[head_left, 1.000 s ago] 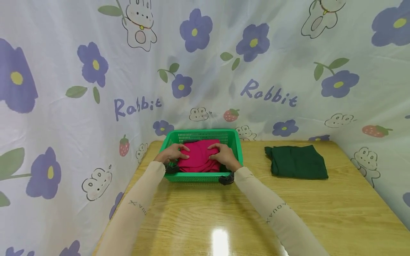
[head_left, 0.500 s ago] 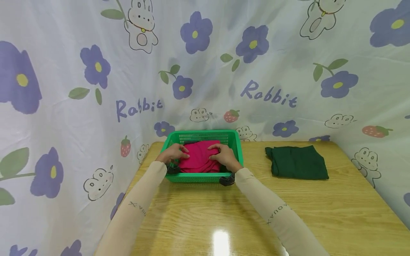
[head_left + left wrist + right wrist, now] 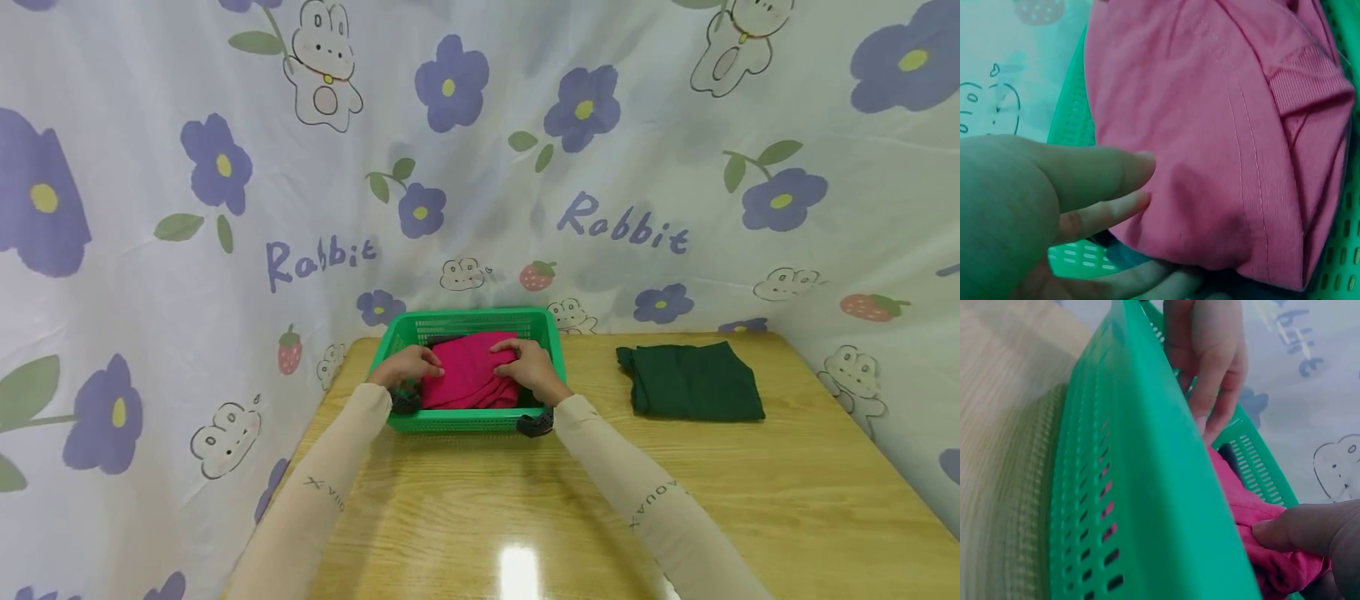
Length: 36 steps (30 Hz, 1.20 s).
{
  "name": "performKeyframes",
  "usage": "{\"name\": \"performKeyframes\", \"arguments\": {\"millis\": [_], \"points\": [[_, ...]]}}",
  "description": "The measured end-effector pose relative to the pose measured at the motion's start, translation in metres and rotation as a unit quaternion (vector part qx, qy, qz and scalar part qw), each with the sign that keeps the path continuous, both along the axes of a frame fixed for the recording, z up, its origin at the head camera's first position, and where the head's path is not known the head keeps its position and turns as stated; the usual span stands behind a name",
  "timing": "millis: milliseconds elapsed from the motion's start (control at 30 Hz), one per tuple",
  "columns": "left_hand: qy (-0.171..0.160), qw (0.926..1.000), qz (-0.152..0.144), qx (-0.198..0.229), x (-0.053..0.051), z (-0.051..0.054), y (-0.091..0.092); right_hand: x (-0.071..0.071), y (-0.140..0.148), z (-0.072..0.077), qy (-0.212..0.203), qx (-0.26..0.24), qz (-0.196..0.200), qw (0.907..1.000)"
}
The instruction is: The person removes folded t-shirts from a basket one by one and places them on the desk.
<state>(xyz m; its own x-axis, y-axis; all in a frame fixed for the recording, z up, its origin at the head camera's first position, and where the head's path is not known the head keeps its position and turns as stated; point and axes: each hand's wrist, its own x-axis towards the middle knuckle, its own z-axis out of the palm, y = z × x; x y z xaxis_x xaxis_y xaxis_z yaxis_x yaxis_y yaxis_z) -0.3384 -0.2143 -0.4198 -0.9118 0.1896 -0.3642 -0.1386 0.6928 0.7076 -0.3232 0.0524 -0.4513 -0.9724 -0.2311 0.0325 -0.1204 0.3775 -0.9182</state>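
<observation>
A folded pink cloth (image 3: 468, 371) lies in a green basket (image 3: 465, 422), its layered edges facing the front right. My left hand (image 3: 407, 367) is at the cloth's left side, fingers loosely bent; in the left wrist view the thumb of this hand (image 3: 1085, 181) is at the surface of the pink cloth (image 3: 1191, 125), lower fingers beside its edge. On the right side, my right hand (image 3: 529, 369) holds the cloth; the right wrist view shows its thumb (image 3: 1304, 531) on the bunched pink fabric (image 3: 1260, 519), with the other fingers mostly hidden.
The basket stands on a wooden table (image 3: 450, 500), near its back left. A folded dark green cloth (image 3: 693, 382) lies to the right of it. Dark fabric shows behind the pink cloth. A printed curtain (image 3: 480, 167) hangs behind and on both sides.
My left hand has drawn slightly left from the pink cloth, whose left edge now shows more. The right hand stays at the cloth's right side. The head view has shifted a little.
</observation>
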Motion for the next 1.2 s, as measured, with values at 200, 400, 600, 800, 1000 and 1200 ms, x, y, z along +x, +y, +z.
{"name": "performKeyframes", "arguments": {"millis": [200, 400, 600, 800, 1000, 1200], "points": [[-0.020, 0.9995, -0.024, 0.005, -0.006, -0.004, 0.001, -0.001, 0.004, -0.001, -0.008, 0.005, 0.003, 1.0000], [-0.047, 0.9970, -0.023, 0.058, -0.009, -0.014, 0.001, 0.002, 0.004, -0.002, -0.017, 0.006, 0.020, 0.9996], [-0.040, 0.9969, -0.030, 0.061, -0.011, -0.016, 0.001, 0.003, 0.004, -0.002, -0.011, -0.007, 0.026, 0.9996], [-0.003, 0.9983, -0.028, 0.051, -0.009, -0.012, 0.001, 0.002, 0.005, -0.003, 0.002, -0.009, 0.018, 0.9998], [0.007, 0.9966, -0.022, 0.079, -0.005, -0.006, 0.000, 0.003, 0.007, 0.002, 0.005, -0.011, 0.010, 0.9999], [0.024, 0.9949, -0.026, 0.094, -0.001, 0.002, 0.000, 0.005, 0.013, 0.011, 0.003, -0.035, 0.018, 0.9992]]}}
